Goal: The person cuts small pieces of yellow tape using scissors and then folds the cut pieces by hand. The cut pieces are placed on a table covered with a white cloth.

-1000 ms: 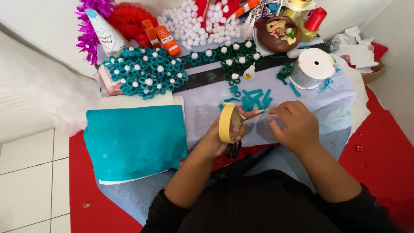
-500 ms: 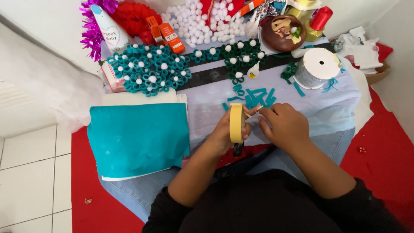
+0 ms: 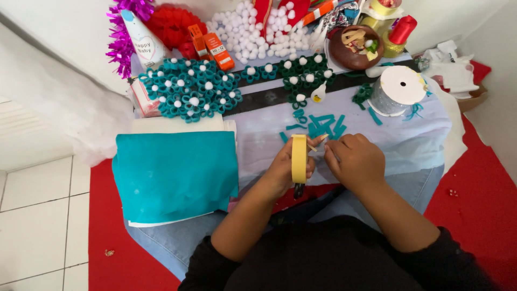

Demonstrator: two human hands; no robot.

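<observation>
Cloth of pale lilac covers the low table (image 3: 409,145) on a red floor mat (image 3: 479,199); at its left lies a folded teal felt sheet (image 3: 175,175) on top of white sheets; behind that sits a heap of teal paper rosettes (image 3: 191,91) with white pompoms at their centres, and beyond it a pile of loose white pompoms (image 3: 253,32); to the right stands a big spool of silver ribbon (image 3: 396,89), and behind it a brown bowl (image 3: 355,47); cut teal strips (image 3: 320,126) lie scattered just beyond the hands; the left hand (image 3: 285,170) is clamped on a roll of yellow tape (image 3: 299,158), held on edge above the near edge of the table; the right hand (image 3: 358,161) is closed beside it, fingertips pinched on something small close against the roll, too small to make out; the two hands are close together
</observation>
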